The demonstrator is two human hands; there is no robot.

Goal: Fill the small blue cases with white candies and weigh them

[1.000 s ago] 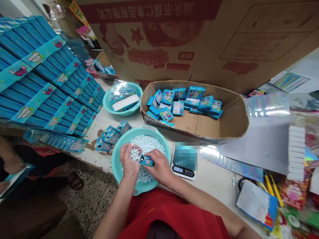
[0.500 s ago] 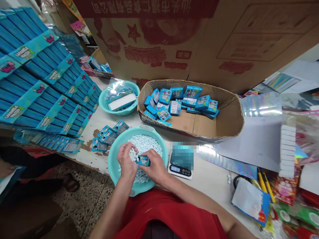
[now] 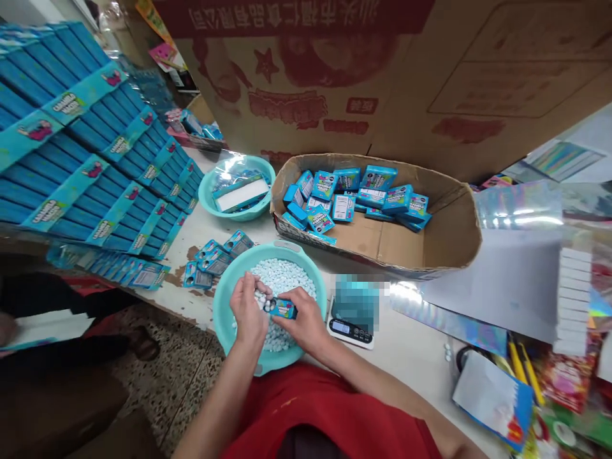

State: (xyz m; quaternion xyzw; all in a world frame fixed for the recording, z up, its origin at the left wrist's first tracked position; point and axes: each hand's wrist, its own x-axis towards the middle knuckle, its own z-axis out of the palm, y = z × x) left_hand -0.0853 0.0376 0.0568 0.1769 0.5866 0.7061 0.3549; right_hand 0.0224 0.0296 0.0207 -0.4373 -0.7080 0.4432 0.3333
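A teal basin [image 3: 224, 299] full of small white candies [image 3: 287, 277] stands at the table's near edge. Over it, my right hand [image 3: 306, 325] grips a small blue candy box [image 3: 283, 308] with its open end facing left. My left hand [image 3: 248, 312] is cupped round a few white candies and presses them against the box's opening. Both hands hover just above the candy heap.
A cardboard tray [image 3: 449, 236] of filled blue boxes lies behind the basin. A small digital scale [image 3: 351, 328] stands to the right, and loose blue boxes [image 3: 210, 261] lie to the left. A second teal bowl [image 3: 210, 197] and stacked blue cartons [image 3: 95, 166] are at the left.
My hands stay over the basin with the box. The left hand's fingers have shifted slightly, feeding candies at the box's mouth. The view has wobbled a little.
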